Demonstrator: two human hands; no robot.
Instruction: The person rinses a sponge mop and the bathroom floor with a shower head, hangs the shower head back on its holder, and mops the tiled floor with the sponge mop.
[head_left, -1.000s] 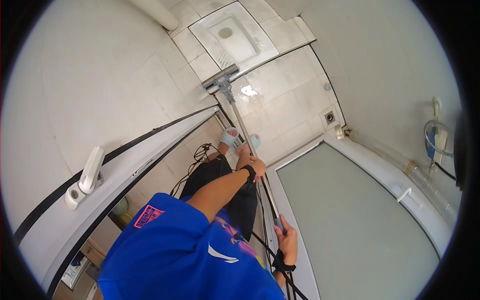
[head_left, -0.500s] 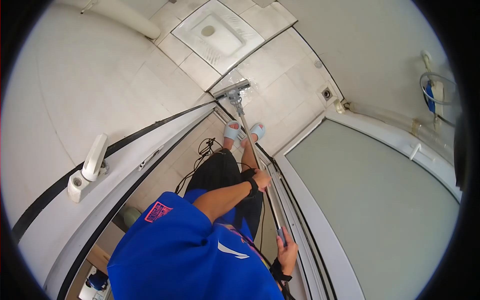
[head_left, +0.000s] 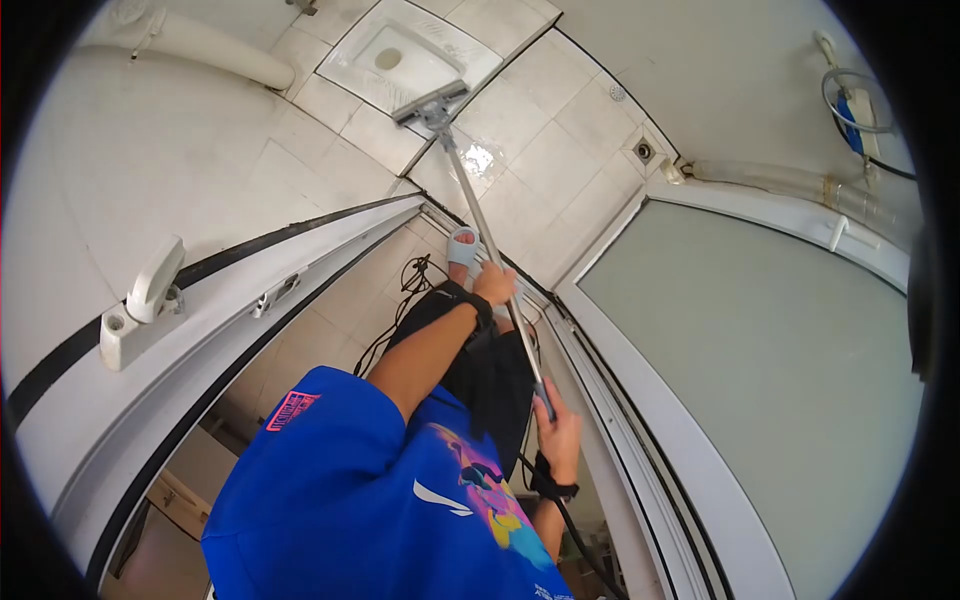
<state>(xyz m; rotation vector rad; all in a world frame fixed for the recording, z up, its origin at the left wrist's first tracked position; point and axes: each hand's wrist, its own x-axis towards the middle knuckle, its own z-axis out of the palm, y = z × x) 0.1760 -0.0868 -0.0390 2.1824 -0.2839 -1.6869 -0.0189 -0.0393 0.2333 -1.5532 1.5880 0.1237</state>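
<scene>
Gripping a long-poled floor tool (head_left: 473,203) two-handed.
Left to right: extends the flat head (head_left: 432,108) over the near edge of the squat toilet (head_left: 425,62); clamps the fingers (head_left: 501,281) of the left hand (head_left: 490,286) around the metal pole (head_left: 481,225), well behind the head, and of the right hand (head_left: 563,437) around the grip (head_left: 544,403).

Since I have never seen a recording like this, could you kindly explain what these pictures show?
There is no machine here: a person works with two bare hands. Every picture comes from one camera worn on the head, looking forward and down. The left hand grips the metal pole partway along, and the right hand holds its grey grip. The pole's wide head is at the near edge of a squat toilet. On the pale tiled floor are a shiny patch and a drain.
</scene>
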